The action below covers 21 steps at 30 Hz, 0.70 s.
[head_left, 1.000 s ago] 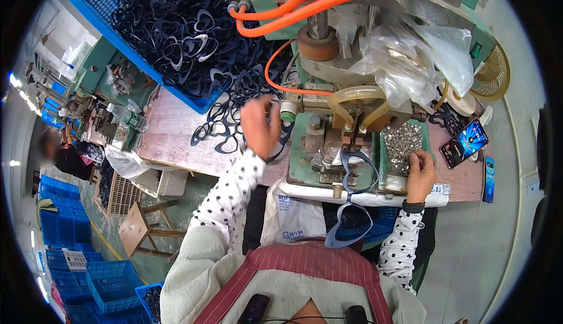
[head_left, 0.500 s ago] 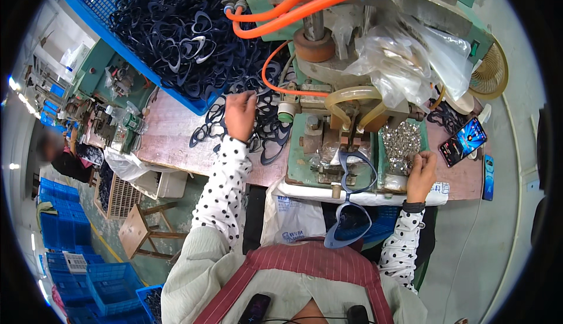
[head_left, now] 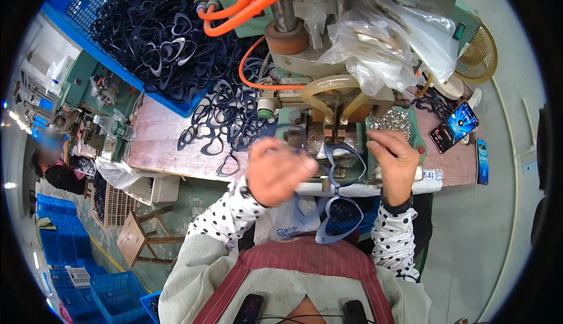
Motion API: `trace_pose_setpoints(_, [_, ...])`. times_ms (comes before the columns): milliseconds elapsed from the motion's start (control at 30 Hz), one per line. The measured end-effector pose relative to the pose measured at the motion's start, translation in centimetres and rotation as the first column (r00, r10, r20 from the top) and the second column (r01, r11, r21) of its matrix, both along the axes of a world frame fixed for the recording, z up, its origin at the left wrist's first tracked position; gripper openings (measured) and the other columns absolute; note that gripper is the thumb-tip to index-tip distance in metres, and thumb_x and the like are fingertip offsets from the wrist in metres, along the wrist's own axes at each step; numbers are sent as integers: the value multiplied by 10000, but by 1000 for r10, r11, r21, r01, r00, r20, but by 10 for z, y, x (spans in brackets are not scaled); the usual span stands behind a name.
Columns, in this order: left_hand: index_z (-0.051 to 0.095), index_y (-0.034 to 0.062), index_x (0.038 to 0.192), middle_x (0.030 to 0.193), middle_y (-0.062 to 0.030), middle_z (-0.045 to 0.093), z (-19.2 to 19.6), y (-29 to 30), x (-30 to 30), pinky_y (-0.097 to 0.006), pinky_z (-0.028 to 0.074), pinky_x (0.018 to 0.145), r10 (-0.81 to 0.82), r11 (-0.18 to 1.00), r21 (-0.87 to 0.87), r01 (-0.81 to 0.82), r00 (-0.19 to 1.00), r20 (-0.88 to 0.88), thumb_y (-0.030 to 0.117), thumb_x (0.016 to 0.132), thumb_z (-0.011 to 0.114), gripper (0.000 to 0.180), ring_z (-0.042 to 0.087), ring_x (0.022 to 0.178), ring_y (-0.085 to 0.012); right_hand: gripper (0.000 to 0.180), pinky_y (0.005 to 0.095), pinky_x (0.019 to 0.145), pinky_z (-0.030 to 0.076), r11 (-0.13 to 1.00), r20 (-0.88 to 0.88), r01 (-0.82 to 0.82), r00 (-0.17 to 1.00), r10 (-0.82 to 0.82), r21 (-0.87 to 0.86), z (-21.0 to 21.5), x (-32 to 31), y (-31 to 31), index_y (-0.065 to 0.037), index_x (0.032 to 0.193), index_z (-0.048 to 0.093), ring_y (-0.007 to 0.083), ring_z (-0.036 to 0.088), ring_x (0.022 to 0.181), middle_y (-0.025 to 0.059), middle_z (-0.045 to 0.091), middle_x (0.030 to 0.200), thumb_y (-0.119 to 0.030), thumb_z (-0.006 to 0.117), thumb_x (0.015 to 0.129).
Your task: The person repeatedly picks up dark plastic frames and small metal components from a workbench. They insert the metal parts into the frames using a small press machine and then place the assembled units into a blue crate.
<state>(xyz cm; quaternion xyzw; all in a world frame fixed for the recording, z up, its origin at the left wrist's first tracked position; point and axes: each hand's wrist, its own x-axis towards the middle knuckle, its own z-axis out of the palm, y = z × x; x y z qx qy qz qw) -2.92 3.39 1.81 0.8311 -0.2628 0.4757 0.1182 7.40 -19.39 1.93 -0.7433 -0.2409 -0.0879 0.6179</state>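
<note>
My left hand (head_left: 278, 171) grips a dark frame (head_left: 300, 209) (blurred); my right hand (head_left: 395, 163) curls near the metal bits (head_left: 393, 122). I cannot tell whether it pinches anything.

worn are a pale grey shirt (head_left: 270, 289), a dark red apron (head_left: 305, 258) with thin stripes, and white sleeves (head_left: 226, 215) with black dots; the right cuff (head_left: 397, 207) is dark.

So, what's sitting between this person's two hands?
Between the left hand and the right hand, the head view shows a blue frame with two heart-shaped loops at the machine's metal fixture.
</note>
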Motion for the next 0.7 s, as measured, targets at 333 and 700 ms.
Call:
trace_pose_setpoints(333, [642, 14, 1141, 949, -77, 655, -4, -43, 13, -384, 511, 821, -376, 924, 43, 380, 922, -90, 231, 824, 705, 389, 606, 727, -189, 242, 273, 681, 483, 995, -151, -66, 987, 54, -78, 24, -12, 34, -15, 978, 707, 158, 623, 732, 85, 709, 853, -35, 718, 738])
trace_pose_setpoints(700, [678, 21, 1080, 970, -106, 675, 11, -37, 13, -392, 507, 828, -611, 792, -67, 607, 790, -56, 139, 832, 668, 275, 625, 764, -221, 562, 214, 542, 400, 967, -299, -62, 944, 137, 246, 0, -12, 49, 16, 1206, 475, 47, 450, 585, 51, 691, 832, -50, 755, 723])
